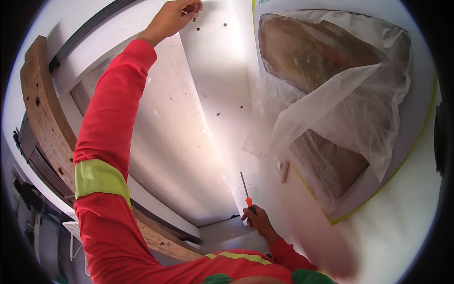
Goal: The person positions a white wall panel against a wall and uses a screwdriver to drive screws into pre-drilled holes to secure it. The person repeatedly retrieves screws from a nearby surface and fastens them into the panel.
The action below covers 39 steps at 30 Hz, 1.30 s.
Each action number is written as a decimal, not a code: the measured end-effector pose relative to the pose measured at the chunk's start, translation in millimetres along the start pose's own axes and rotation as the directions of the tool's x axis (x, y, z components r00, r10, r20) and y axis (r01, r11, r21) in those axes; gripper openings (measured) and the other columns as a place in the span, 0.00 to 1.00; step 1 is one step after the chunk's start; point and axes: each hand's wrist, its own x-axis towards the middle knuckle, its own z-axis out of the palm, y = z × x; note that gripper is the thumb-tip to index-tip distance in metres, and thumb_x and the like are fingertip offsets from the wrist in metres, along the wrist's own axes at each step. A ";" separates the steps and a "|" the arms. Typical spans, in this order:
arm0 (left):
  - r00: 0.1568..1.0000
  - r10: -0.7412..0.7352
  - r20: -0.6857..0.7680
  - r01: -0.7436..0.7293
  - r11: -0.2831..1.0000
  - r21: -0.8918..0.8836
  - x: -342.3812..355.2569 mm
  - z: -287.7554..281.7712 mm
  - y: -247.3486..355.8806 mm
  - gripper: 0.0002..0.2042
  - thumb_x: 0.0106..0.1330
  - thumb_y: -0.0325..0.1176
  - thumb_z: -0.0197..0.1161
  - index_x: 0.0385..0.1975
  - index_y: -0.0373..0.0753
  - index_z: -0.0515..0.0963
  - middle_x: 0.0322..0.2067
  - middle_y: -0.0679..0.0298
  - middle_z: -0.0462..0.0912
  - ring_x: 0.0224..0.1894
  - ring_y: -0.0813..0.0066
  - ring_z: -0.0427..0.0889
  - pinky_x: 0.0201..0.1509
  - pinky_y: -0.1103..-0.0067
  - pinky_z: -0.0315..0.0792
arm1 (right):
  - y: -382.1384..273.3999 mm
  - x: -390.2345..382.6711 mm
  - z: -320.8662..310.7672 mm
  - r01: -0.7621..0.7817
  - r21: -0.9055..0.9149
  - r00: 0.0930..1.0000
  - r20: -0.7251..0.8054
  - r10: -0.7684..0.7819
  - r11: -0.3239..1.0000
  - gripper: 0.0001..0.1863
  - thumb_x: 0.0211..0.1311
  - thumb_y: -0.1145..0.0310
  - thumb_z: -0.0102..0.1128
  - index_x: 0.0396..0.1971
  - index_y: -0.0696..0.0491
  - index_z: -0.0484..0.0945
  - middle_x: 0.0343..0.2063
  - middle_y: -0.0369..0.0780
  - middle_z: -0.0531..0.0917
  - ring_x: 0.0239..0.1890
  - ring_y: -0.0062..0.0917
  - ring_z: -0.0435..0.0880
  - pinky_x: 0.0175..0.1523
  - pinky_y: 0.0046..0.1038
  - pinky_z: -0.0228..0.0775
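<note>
My left hand (166,22) reaches far up over a white panel (220,71) that has several small dark holes in it. Its fingers are pinched together at the panel's upper end. A small dark thing shows at the fingertips, too small to name. Low in the picture, my right hand (259,223) is closed around a screwdriver (248,202) with an orange and black handle. The thin metal shaft points up and away, its tip apart from the holes.
Brown pieces wrapped in translucent plastic sheet (340,99) are at the right, on a white board with a yellow-green edge (350,217). A small reddish-brown strip (285,172) is beside the wrap. A curved wooden beam (45,102) runs along the left, near a white chair (72,230).
</note>
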 end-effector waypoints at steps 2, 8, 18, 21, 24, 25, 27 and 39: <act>0.995 0.043 0.091 -0.041 0.999 -0.026 5.3 10.5 -5.5 0.02 0.74 0.25 0.62 0.42 0.38 0.79 0.38 0.70 0.85 0.44 0.78 0.84 0.56 0.76 0.77 | 8.8 -3.0 -15.6 -0.034 -0.031 0.999 -0.009 0.034 0.999 0.15 0.72 0.58 0.64 0.37 0.55 0.76 0.27 0.38 0.86 0.17 0.15 0.74 0.21 0.21 0.65; 0.990 0.010 0.138 -0.011 1.000 0.006 1.9 23.6 -17.0 0.04 0.73 0.22 0.61 0.42 0.39 0.79 0.39 0.69 0.85 0.48 0.75 0.84 0.61 0.74 0.76 | 16.4 5.8 -43.5 -0.048 -0.059 0.998 -0.050 0.046 0.997 0.15 0.72 0.57 0.65 0.39 0.55 0.77 0.27 0.38 0.86 0.17 0.15 0.74 0.22 0.21 0.66; 0.993 0.074 0.087 -0.075 0.997 0.003 -7.7 27.1 -31.7 0.04 0.73 0.24 0.62 0.44 0.37 0.80 0.38 0.65 0.86 0.44 0.74 0.84 0.55 0.76 0.77 | 27.5 17.0 -52.7 -0.068 -0.014 0.995 -0.073 0.067 0.998 0.14 0.71 0.59 0.65 0.39 0.56 0.77 0.26 0.38 0.86 0.17 0.15 0.74 0.22 0.21 0.65; 0.990 0.127 0.067 -0.133 0.986 0.102 -11.9 32.8 -33.1 0.05 0.71 0.25 0.64 0.43 0.39 0.81 0.39 0.62 0.87 0.42 0.67 0.86 0.49 0.73 0.79 | 31.6 19.4 -52.9 -0.074 -0.026 0.994 -0.078 0.072 0.997 0.14 0.71 0.59 0.65 0.39 0.56 0.77 0.26 0.38 0.86 0.17 0.15 0.73 0.22 0.21 0.65; 0.975 0.212 0.060 -0.220 0.952 0.214 -17.9 32.0 -39.5 0.05 0.71 0.26 0.65 0.43 0.39 0.81 0.40 0.60 0.88 0.41 0.64 0.86 0.48 0.71 0.79 | 36.1 19.4 -49.3 -0.084 -0.036 0.995 -0.064 0.082 0.996 0.15 0.71 0.59 0.65 0.39 0.56 0.77 0.27 0.38 0.86 0.17 0.15 0.73 0.22 0.21 0.64; 0.975 0.212 0.060 -0.220 0.956 0.195 -15.3 30.6 -38.8 0.05 0.71 0.27 0.65 0.43 0.39 0.81 0.40 0.60 0.88 0.41 0.64 0.86 0.48 0.70 0.79 | 37.7 19.6 -49.4 -0.094 -0.035 0.994 -0.064 0.092 0.995 0.15 0.71 0.59 0.65 0.39 0.56 0.77 0.27 0.38 0.86 0.17 0.15 0.73 0.22 0.21 0.64; 0.973 0.209 0.100 -0.225 0.956 0.189 -8.3 27.5 -37.0 0.04 0.72 0.26 0.63 0.43 0.38 0.80 0.39 0.59 0.87 0.41 0.63 0.86 0.47 0.69 0.79 | 41.5 20.0 -48.5 -0.094 -0.039 0.994 -0.060 0.092 0.995 0.15 0.71 0.58 0.66 0.39 0.56 0.77 0.27 0.38 0.86 0.17 0.15 0.73 0.22 0.21 0.64; 0.913 0.052 0.404 -0.257 0.843 0.473 27.3 22.5 16.6 0.05 0.74 0.29 0.61 0.41 0.34 0.79 0.34 0.60 0.85 0.38 0.67 0.84 0.47 0.71 0.77 | 52.3 25.5 -58.9 -0.087 -0.022 0.992 -0.095 0.085 0.996 0.13 0.72 0.61 0.64 0.39 0.56 0.77 0.26 0.39 0.86 0.16 0.17 0.74 0.22 0.22 0.66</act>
